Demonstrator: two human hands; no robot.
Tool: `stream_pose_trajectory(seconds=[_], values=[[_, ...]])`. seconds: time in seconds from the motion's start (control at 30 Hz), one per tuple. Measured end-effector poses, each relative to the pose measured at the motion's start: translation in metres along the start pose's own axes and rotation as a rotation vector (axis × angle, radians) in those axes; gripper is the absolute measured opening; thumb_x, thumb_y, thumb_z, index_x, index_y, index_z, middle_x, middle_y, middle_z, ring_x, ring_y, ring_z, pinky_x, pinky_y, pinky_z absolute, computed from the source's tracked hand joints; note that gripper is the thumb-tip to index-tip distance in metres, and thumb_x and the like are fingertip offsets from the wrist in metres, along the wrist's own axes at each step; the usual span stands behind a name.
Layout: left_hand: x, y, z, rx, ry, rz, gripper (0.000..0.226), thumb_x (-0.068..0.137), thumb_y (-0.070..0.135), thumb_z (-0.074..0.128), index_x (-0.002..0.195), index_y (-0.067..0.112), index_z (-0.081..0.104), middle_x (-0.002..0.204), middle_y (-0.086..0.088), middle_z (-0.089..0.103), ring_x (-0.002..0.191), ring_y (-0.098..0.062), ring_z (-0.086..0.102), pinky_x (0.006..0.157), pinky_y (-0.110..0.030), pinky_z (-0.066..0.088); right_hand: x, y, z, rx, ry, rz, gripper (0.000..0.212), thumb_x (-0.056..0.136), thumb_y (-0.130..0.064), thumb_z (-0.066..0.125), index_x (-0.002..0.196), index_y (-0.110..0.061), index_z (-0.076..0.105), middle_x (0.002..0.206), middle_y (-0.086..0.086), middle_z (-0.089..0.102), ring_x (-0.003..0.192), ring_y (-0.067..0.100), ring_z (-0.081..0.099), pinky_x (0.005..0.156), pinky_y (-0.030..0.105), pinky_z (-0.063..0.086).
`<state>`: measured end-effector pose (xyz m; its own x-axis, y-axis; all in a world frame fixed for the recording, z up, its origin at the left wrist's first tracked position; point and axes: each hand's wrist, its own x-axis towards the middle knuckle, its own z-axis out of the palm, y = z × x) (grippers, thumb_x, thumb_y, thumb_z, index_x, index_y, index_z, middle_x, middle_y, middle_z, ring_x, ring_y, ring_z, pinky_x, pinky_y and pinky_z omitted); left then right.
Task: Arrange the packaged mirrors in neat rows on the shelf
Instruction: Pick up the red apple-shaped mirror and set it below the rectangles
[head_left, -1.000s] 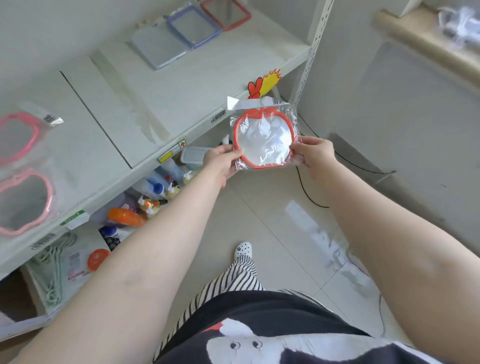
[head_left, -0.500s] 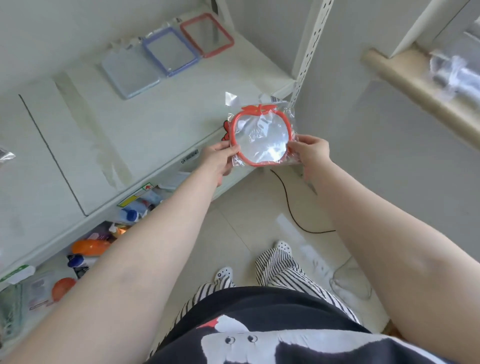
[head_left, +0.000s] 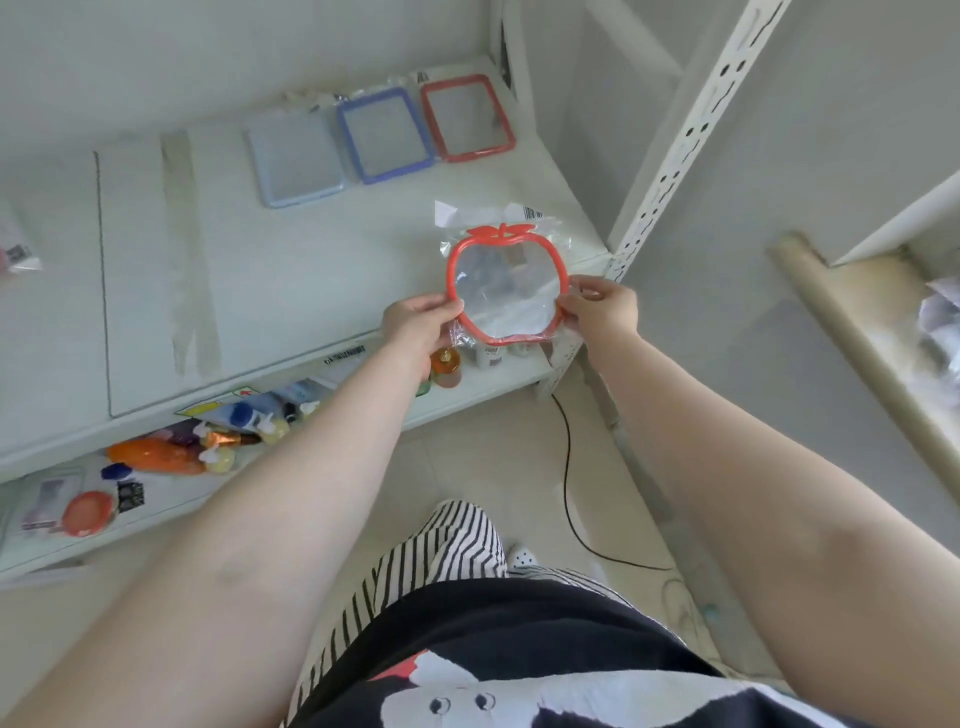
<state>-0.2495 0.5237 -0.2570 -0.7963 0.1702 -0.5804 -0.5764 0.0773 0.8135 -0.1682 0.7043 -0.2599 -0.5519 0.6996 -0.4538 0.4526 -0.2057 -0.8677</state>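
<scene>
Pinching from either side, the fingers (head_left: 436, 306) of the left hand (head_left: 415, 325) and those of the right hand (head_left: 602, 306) are clamped on the rim of the apple-shaped mirror (head_left: 506, 286) — a red plastic frame with a leaf at the top, sealed in a crinkled clear bag with a barcode label. It is held above the front right part of the shelf (head_left: 291, 280), not yet set down. Placement appears to be the step in hand; a flat lowering in line with the rectangular mirrors (head_left: 384, 135) at the back — grey-blue, blue and red frames, side by side — is probably called for next. The shelf surface looks smooth, white and hard.
</scene>
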Motion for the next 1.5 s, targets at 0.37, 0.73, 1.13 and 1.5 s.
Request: stream_pose_trajectory(seconds=[0.37,0.73,1.13,1.5], values=[[0.094,0.051,0.045,0.017,0.140,0.051,0.022,0.078,0.000,0.071,0.100,0.000,0.068,0.077,-0.007,0.066,0.085,-0.028,0.065,0.086,-0.034,0.056,0.105,-0.068,0.042,-0.137,-0.031,-0.145,0.028,0.084,-0.002,0.061,0.106,-0.018,0.068,0.068,-0.003,0.058,0.060,0.015,0.055,0.064,0.034,0.053],[0.150,0.058,0.073,0.182,0.217,0.033,0.019,0.076,0.001,0.074,0.089,0.008,0.062,0.089,-0.014,0.068,0.056,-0.013,0.060,0.057,-0.023,0.059,0.180,-0.076,0.060,-0.238,-0.060,-0.034,0.029,0.087,-0.007,0.059,0.115,-0.014,0.062,0.074,0.002,0.058,0.062,0.019,0.054,0.054,0.024,0.042],[0.145,0.043,0.082,0.384,0.335,0.089,0.023,0.072,0.012,0.076,0.091,0.015,0.064,0.092,-0.008,0.074,0.083,-0.027,0.072,0.082,-0.040,0.057,0.175,-0.057,0.048,-0.372,-0.046,-0.062,0.029,0.090,-0.010,0.054,0.118,-0.013,0.057,0.094,0.004,0.059,0.080,0.025,0.057,0.070,0.033,0.050],[0.142,0.041,0.088,0.419,0.356,0.126,0.024,0.075,0.014,0.075,0.096,0.011,0.063,0.096,-0.006,0.073,0.084,-0.024,0.070,0.081,-0.031,0.055,0.182,-0.060,0.046,-0.411,-0.037,-0.077,0.029,0.090,-0.010,0.058,0.119,-0.014,0.059,0.091,0.002,0.060,0.081,0.021,0.058,0.082,0.033,0.053]])
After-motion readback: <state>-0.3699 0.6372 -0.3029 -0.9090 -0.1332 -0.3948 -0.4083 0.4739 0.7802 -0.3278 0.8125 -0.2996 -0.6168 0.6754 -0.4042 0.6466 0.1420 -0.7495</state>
